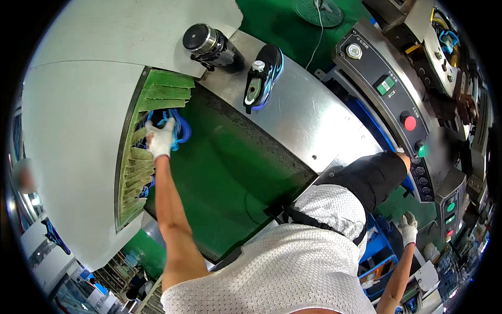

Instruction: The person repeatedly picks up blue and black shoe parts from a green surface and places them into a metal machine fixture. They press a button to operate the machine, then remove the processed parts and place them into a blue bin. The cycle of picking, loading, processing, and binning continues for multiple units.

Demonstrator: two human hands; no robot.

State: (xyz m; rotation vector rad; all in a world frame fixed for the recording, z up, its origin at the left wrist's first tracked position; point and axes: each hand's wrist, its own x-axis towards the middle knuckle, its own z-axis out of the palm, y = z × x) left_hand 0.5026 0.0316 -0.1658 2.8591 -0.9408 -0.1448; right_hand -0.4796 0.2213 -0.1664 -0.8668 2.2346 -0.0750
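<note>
My left hand (161,137), in a white glove, reaches to the opening of a large white machine housing (78,141). Its thumb and fingers are around a blue and black shoe (181,128) among the green fringe strips (162,94); part of the shoe is hidden by the hand and strips. Below it runs a green conveyor belt (235,172). Far off to the right, my gloved right hand (408,228) hangs beside my body with its fingers stretched and nothing visible in them. A black and blue shoe (265,78) with a last inside lies on the steel ledge (308,112).
A black and steel thermos (212,47) stands on the ledge near the housing. To the right is a control panel (387,94) with a red button (408,122). More blue material (146,188) shows behind the lower strips. A blue cart (379,246) stands near my right arm.
</note>
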